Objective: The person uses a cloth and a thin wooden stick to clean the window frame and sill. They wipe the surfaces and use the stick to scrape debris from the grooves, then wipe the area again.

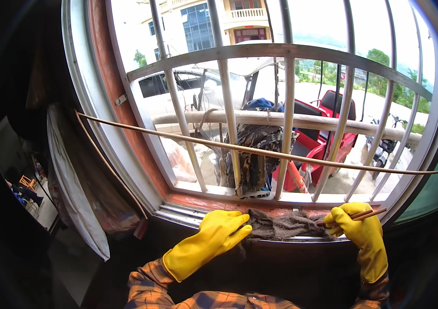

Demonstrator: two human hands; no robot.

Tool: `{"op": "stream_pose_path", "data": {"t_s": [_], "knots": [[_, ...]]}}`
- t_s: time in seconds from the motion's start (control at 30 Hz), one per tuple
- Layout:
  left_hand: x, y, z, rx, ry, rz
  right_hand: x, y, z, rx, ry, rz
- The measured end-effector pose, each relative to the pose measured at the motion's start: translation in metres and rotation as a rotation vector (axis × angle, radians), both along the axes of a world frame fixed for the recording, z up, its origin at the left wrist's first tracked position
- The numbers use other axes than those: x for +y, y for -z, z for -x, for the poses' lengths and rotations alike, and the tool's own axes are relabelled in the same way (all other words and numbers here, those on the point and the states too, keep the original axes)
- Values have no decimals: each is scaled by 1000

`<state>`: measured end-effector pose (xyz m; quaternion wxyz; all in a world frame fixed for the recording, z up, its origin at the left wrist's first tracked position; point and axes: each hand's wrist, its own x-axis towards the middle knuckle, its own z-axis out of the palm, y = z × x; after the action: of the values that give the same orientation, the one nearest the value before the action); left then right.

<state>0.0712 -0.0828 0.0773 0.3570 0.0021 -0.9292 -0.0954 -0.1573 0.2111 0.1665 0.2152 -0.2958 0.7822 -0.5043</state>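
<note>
A rumpled grey-brown cloth [284, 226] lies along the metal window track [180, 218] on the sill. My left hand [223, 230], in a yellow rubber glove, touches the cloth's left end with its fingertips. Thumb and fingers look slightly apart there, and their undersides are hidden. On the right, my right hand [358, 228], in a matching glove, is closed around a pair of thin brown sticks [369, 214] resembling chopsticks. Their lower tips reach the right end of the cloth, where the contact is partly hidden.
Metal security bars [288, 127] rise just behind the sill. A thin bent rod [219, 145] crosses the opening above my hands. Plastic sheeting [76, 185] hangs at the left. A patterned fabric bundle [259, 150] and a red vehicle [315, 143] are outside.
</note>
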Motion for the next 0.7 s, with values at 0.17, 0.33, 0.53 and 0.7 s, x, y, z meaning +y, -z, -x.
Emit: {"op": "stream_pose_path", "data": {"t_s": [0.17,0.33,0.53,0.7], "knots": [[-10,12,12,27,75,-99,-3,18,-1,-107,-42,181],[-11,7,8,89,70,-76,-25,50,-15,-133,-170,256],[-6,17,-35,183,21,6,-81,56,-57,-147,-273,205],[4,40,-78,136,-65,138,-75,53,-56,-204,-232,193]]}}
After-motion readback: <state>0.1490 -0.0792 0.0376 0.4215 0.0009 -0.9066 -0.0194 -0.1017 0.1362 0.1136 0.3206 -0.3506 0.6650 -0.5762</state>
